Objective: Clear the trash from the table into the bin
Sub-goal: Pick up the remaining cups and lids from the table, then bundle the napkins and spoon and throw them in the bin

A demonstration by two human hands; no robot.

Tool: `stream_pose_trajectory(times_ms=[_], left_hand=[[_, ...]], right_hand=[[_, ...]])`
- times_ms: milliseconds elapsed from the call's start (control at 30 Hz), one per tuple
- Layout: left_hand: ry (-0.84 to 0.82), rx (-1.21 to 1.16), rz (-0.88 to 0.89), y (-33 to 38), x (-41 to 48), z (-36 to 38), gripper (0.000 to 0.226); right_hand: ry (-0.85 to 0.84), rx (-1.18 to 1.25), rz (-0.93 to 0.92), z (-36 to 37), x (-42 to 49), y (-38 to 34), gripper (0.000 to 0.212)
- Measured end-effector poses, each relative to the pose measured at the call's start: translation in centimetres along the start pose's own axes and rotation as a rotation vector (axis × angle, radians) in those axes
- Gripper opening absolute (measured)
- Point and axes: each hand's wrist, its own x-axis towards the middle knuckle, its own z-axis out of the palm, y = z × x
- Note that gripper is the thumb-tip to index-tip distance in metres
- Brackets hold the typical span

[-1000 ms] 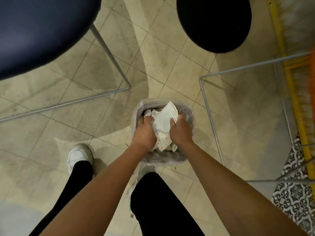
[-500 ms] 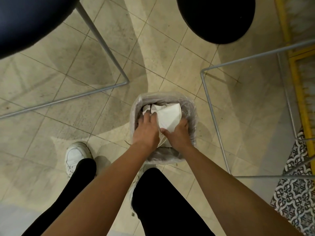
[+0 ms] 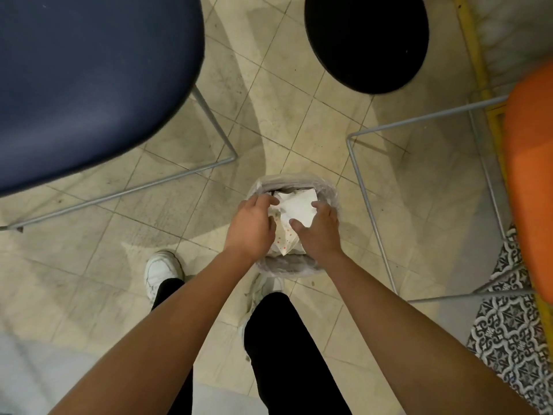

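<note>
A small bin lined with a clear plastic bag stands on the tiled floor between my feet and the chairs. Crumpled white paper trash, part of it with red dots, fills its mouth. My left hand hovers over the bin's left side, its fingertips touching the paper. Over the right side is my right hand, thumb and fingers spread and resting on the paper. Neither hand grips anything. What lies deeper in the bin is hidden.
A dark blue chair seat with thin metal legs stands at the upper left. A black round stool seat is at the top. An orange seat with a wire frame is close on the right. My white shoe is at the lower left.
Both hands gripped the paper and pushed it down into the bin; now their fingers have loosened and spread on top of it. The view has pulled back a little.
</note>
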Motion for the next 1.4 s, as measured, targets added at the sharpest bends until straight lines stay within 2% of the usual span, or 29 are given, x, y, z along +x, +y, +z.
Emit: stream_pose_trajectory(times_ms=[233,500,733,1033,1400], left_hand=[[0.101,-0.104,0.047,1.6,-3.0,-7.8,0.032],[0.208,-0.094,0.177,3.2,-5.8,-17.8,0.033],[0.316,-0.065,0.19,2.4,-6.7,-26.4,0.032],[0.403,-0.078,0.09,-0.6,-4.4,-33.2,0.031],[0.487,-0.142,-0.072,-2.2,2.7,-40.6,0.033]], right_hand=[[0.101,0.088,-0.146,-2.9,-4.0,-7.1,0.044],[0.136,0.116,-0.264,-6.0,-8.8,-16.4,0.037],[0.165,0.119,-0.339,-7.0,-11.4,-24.6,0.033],[0.136,0.05,-0.44,-6.0,-10.8,-32.6,0.031],[0.036,-0.049,-0.498,-5.8,-4.4,-41.5,0.028]])
